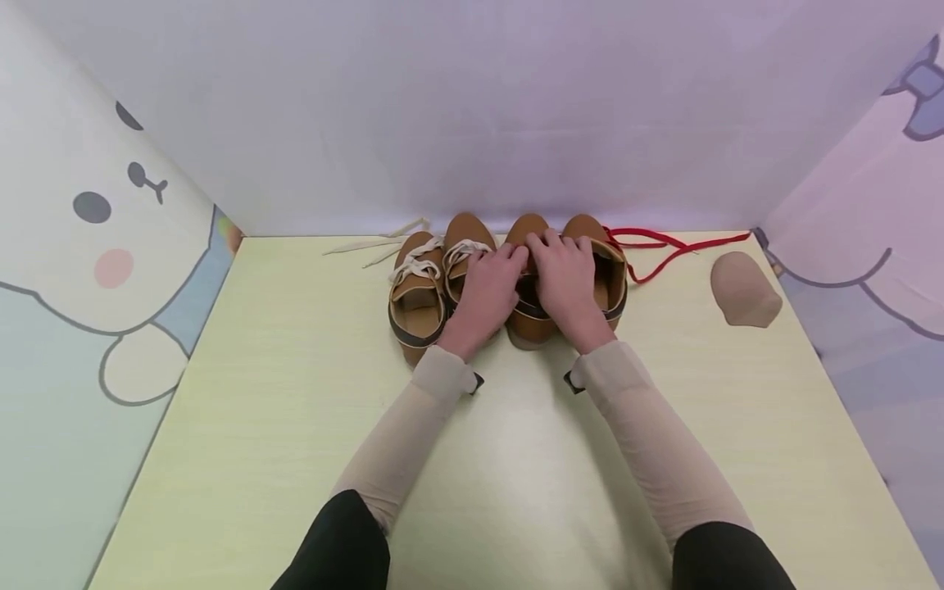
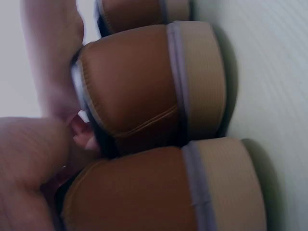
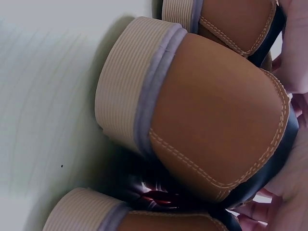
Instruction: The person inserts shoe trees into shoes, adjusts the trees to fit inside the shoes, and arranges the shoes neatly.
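Two pairs of brown shoes stand in a row against the back panel, toes away from me. Both hands meet at the third shoe from the left (image 3: 216, 110), a brown shoe with a dark collar and pale ribbed sole. My left hand (image 1: 487, 291) reaches across the second shoe (image 2: 130, 192), its bent fingers at the third shoe's left side. My right hand (image 1: 564, 274) lies over that same shoe's opening, fingers curled onto its upper. The hands hide most of the upper and the fingertips. White laces tie the leftmost shoe (image 1: 418, 332).
Red laces (image 1: 656, 250) trail right from the rightmost shoe (image 1: 609, 279). A beige rounded piece (image 1: 745, 291) lies at the right. Loose white lace ends (image 1: 369, 244) reach left along the table's (image 1: 295, 393) back edge. Printed fabric panels (image 1: 96, 246) enclose the back and sides.
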{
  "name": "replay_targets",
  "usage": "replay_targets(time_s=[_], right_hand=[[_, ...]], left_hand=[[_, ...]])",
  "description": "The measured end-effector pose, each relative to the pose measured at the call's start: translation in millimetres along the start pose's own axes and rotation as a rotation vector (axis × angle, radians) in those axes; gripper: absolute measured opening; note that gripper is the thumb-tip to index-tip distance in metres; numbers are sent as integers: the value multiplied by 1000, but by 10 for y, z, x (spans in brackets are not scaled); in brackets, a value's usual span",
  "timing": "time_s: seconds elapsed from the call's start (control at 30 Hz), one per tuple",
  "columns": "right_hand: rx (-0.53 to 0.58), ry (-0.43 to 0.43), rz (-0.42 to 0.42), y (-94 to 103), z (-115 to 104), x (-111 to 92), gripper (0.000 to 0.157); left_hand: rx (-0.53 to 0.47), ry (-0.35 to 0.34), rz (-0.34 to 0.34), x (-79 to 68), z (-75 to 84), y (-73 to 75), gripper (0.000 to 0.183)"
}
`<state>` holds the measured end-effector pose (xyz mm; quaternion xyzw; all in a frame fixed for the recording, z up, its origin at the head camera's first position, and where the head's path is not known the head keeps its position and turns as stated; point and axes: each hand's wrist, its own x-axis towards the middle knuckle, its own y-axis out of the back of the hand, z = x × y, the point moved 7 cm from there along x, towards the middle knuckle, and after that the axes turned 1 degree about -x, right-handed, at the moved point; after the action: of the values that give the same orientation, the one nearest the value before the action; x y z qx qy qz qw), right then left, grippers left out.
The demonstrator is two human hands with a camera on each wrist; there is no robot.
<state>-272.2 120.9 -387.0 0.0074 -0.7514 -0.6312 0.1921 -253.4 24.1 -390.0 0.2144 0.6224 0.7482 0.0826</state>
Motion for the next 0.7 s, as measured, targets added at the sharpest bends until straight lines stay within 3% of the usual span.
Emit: replay_targets(time_s=[0.17,0.33,0.5,0.7], right_hand=[[-5,46,10,16,-11,-12,18],[2,89,-21,59,-6,-24,27],[0,96,-44,57,28,-35,32],[8,106,-28,56,46,-31,35]], left_hand=[[-35,-33,-9,-4,-39,54,9],[-62,-17,-26,12,-58,64,17],[-74,41,-28,44,-60,32,21],[-46,143,37,118,-70,-39,9]])
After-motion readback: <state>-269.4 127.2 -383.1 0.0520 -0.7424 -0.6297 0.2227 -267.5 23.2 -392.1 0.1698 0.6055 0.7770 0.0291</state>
